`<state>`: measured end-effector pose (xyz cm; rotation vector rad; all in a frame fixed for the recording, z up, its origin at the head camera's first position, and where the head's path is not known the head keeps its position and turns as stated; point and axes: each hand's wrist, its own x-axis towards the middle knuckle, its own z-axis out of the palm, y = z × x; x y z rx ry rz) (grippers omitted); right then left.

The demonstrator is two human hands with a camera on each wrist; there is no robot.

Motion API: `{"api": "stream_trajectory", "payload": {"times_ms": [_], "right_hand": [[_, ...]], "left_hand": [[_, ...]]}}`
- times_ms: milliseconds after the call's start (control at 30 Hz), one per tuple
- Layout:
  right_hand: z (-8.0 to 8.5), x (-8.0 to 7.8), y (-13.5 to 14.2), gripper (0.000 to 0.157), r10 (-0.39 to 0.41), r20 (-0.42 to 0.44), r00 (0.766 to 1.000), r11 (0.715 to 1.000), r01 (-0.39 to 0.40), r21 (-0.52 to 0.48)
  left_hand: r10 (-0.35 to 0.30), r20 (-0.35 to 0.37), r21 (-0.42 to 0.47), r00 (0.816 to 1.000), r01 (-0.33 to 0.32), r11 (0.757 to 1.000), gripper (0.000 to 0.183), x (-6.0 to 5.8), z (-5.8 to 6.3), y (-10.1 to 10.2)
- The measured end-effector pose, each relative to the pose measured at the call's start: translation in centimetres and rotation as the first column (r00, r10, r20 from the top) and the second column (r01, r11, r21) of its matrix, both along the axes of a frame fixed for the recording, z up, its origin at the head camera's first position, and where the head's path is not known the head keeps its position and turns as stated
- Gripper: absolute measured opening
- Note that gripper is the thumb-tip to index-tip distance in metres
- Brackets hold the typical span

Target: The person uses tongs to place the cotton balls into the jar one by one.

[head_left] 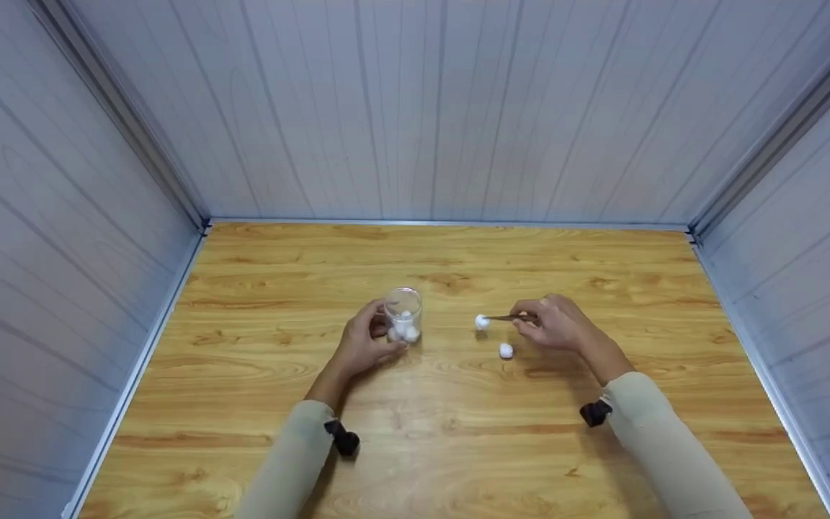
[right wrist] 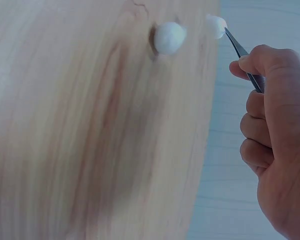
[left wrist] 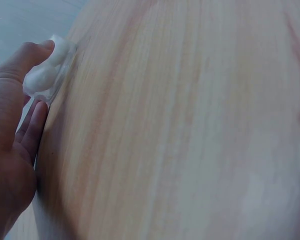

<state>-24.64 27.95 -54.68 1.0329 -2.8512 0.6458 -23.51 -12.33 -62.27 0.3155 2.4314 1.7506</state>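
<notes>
no text, label, brand, number or sign can be read in any of the three views.
</notes>
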Motion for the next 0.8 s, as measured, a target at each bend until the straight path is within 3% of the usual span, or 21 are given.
{"api": "stream_trajectory", "payload": {"times_ms": [400,800], "right_hand": [[2.3,-0.3,0.2,0.014,-0.053,-0.026,0.998,0.997,0.052,-0.049],[2.8,-0.5,-0.1,0.014,-0.059,-0.044,0.997,0.996,0.055,-0.075]], "left_hand": [[0.001,-0.021,-0.007,1.0,-0.001,1.0,0.086,0.0,-0.2,0.0],[-0.01,-0.037,0.004,0.999,0.01,1.0,0.082,0.0,-0.2,-0.1]]}}
